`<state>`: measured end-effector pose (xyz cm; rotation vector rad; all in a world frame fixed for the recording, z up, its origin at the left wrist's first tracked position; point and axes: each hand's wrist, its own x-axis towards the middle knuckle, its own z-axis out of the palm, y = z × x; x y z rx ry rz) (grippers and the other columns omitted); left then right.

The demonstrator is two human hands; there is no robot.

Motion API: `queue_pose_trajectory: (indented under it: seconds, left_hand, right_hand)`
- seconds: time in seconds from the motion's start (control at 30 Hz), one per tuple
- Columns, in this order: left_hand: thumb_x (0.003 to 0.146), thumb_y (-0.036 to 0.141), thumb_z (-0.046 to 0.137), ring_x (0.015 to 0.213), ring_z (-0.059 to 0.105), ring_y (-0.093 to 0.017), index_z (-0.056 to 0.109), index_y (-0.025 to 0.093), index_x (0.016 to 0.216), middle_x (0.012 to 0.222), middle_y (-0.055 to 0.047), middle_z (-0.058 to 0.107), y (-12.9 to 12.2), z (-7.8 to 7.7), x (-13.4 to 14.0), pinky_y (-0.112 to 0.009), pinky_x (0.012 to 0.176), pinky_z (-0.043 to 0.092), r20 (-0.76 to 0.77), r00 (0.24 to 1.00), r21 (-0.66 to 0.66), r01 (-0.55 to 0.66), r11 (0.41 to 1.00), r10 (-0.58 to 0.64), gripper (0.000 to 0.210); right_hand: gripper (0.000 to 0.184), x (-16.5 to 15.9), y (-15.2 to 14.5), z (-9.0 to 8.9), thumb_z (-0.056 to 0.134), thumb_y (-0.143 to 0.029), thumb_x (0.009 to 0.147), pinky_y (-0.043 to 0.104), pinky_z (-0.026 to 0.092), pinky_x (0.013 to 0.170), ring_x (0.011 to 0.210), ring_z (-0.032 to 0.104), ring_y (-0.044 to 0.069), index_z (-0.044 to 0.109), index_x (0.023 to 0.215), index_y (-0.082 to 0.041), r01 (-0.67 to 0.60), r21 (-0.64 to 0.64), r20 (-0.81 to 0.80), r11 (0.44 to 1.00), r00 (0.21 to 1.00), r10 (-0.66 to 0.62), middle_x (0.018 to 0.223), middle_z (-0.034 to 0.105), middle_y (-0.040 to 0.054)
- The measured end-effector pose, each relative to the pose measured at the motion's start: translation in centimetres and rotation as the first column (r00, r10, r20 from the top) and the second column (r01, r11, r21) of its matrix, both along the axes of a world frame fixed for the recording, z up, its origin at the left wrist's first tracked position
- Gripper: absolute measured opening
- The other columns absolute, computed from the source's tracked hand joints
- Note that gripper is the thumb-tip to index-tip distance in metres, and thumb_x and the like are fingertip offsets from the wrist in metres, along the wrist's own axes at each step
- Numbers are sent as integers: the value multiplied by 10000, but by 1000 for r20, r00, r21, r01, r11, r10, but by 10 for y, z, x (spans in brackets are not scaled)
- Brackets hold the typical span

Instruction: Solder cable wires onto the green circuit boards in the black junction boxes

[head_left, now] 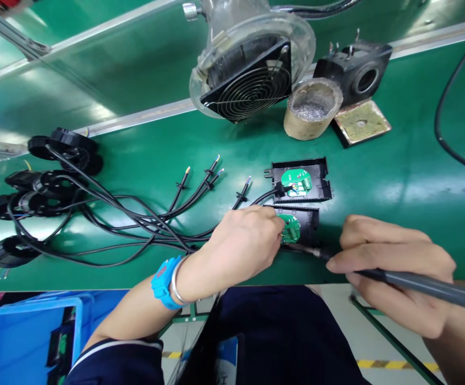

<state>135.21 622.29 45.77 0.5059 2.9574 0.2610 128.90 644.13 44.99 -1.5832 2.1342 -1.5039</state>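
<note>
My right hand [396,267] grips a soldering iron [425,286] like a pen. Its tip points left, at the lower edge of the nearer green circuit board [292,230]. That board lies in a black plastic housing [309,224], partly covered by my left hand [244,238]. The left fingers are closed together at the board's left side, and what they pinch is hidden behind them. Just beyond sits a second black housing [318,184] holding another green circuit board [302,181], with a black cable [266,195] running to it.
Several black cables [144,219] with bared ends lead left to round black units [14,251]. A fume fan [252,88], a solder pot [312,109], a black iron stand [353,72] and a square sponge tray [363,124] stand behind. A blue bin [78,331] is lower left.
</note>
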Motion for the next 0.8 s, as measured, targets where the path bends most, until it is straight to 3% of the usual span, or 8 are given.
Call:
queue_pose_trajectory:
  seconds: [0.4, 0.53, 0.8]
  left_hand:
    - [871, 203, 492, 713, 578, -172, 561, 183, 767, 764, -6, 577, 0, -1, 1, -301, 563, 386, 15, 1000, 21, -16, 1000, 16, 126]
    - [879, 208, 476, 721, 578, -177, 547, 190, 768, 771, -4, 570, 1, -1, 1, -308, 575, 389, 36, 999, 12, -22, 1000, 21, 132]
    - [886, 223, 460, 712, 570, -177, 539, 195, 760, 766, -4, 556, 0, -2, 0, -309, 574, 382, 63, 997, 17, -36, 999, 34, 151]
  right_hand:
    - [224, -2, 0, 0, 482, -45, 758, 318, 362, 536, 601, 443, 128, 653, 795, -184, -39, 51, 33, 998, 999, 37, 677, 502, 45]
    - [230, -4, 3, -1, 477, -40, 753, 317, 350, 524, 598, 433, 133, 658, 798, -176, -117, 55, -9, 992, 993, 117, 687, 488, 54]
    - [248, -8, 1, 7, 479, -50, 755, 333, 409, 546, 607, 474, 140, 676, 784, -197, -148, 146, -95, 978, 982, 163, 678, 524, 58]
